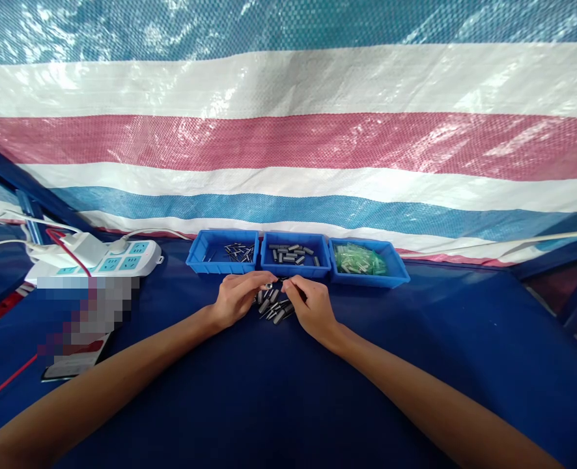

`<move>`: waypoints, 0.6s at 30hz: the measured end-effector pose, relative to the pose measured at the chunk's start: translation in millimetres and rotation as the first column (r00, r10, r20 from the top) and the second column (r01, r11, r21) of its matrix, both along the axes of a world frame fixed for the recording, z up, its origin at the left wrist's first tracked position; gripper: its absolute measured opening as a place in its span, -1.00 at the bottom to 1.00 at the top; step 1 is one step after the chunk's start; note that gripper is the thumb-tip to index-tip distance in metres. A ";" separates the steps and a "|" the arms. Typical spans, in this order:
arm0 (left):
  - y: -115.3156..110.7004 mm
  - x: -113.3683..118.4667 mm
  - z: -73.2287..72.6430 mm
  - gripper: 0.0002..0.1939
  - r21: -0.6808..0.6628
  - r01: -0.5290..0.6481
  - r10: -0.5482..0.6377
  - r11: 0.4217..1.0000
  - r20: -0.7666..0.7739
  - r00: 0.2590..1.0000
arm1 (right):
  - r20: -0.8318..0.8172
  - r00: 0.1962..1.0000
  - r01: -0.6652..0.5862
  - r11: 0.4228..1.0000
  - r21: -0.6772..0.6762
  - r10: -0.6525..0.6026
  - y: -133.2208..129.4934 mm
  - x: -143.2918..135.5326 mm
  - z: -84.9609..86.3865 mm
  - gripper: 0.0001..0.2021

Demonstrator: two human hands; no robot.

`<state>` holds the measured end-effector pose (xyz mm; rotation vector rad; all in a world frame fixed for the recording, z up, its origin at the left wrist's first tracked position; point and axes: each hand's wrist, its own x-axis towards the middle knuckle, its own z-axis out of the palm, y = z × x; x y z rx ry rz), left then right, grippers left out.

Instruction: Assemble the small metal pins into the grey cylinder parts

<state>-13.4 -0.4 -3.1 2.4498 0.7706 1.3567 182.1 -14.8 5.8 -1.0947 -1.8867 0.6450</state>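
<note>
My left hand (pixel 238 298) is closed in a pinch, with a small metal cylinder (pixel 269 286) at its fingertips, its round end showing. Close beside it, my right hand (pixel 312 307) pinches a thin dark pin (pixel 282 279), mostly covered by the fingers. Below and between the two hands lies a loose pile of grey cylinders and thin pins (pixel 277 311) on the blue table (pixel 279 391). Just beyond the hands are a blue bin (pixel 223 268) with thin pins, a middle blue bin (pixel 295 269) with grey cylinders, and a right blue bin (pixel 371 281) with green plastic bags of small pieces.
A white power strip (pixel 146 260) with plugs and cables stands at the left. A red cable (pixel 10 381) runs past a flat, partly blurred object (pixel 73 361) near my left forearm. Striped plastic sheeting (pixel 288 140) hangs behind the bins.
</note>
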 end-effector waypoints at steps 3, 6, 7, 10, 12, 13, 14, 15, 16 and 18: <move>0.0 -0.6 -0.4 -0.73 0.011 -0.010 0.010 1.000 -0.009 1.000 | 0.002 1.000 -0.002 1.000 0.001 0.002 -0.1 -0.2 -0.7 -0.70; 0.0 -0.8 1.3 -0.71 0.020 -0.013 0.014 1.000 -0.046 0.999 | 0.002 1.000 -0.001 1.000 0.003 0.001 -0.1 0.0 -0.9 -0.70; 0.1 -0.7 2.1 -0.70 0.019 -0.013 0.014 1.000 -0.063 0.998 | 0.001 1.000 0.000 1.000 0.006 0.000 -0.2 0.2 -0.8 -0.70; 0.8 0.5 3.8 -0.68 0.017 -0.017 0.019 1.000 -0.087 0.996 | -0.003 1.000 0.003 1.000 0.020 -0.003 -0.8 0.8 0.1 -0.73; 1.4 1.7 3.5 -0.71 0.011 -0.027 0.028 1.000 -0.072 0.997 | -0.019 1.000 0.001 1.000 0.029 0.000 -1.7 1.1 0.6 -0.79; 1.7 2.4 2.9 -0.74 0.010 -0.038 0.039 0.999 -0.062 0.997 | -0.029 0.999 -0.011 0.999 0.033 0.012 -2.2 1.1 0.7 -0.81; 2.0 2.9 1.9 -0.77 0.010 -0.052 0.052 0.999 -0.054 0.997 | -0.038 0.999 -0.032 0.999 0.038 0.034 -2.6 1.0 0.6 -0.80; 2.3 3.3 0.7 -0.80 0.012 -0.068 0.068 0.998 -0.051 0.996 | -0.041 0.997 -0.061 0.997 0.045 0.063 -2.9 0.9 0.2 -0.79; 2.5 3.5 -0.7 -0.82 0.016 -0.080 0.081 0.997 -0.054 0.995 | -0.039 0.995 -0.091 0.994 0.053 0.093 -3.1 0.6 -0.4 -0.78; 2.9 3.2 -3.5 -0.86 0.030 -0.078 0.080 0.996 -0.073 0.994 | -0.019 0.990 -0.135 0.988 0.074 0.136 -3.0 0.1 -2.0 -0.79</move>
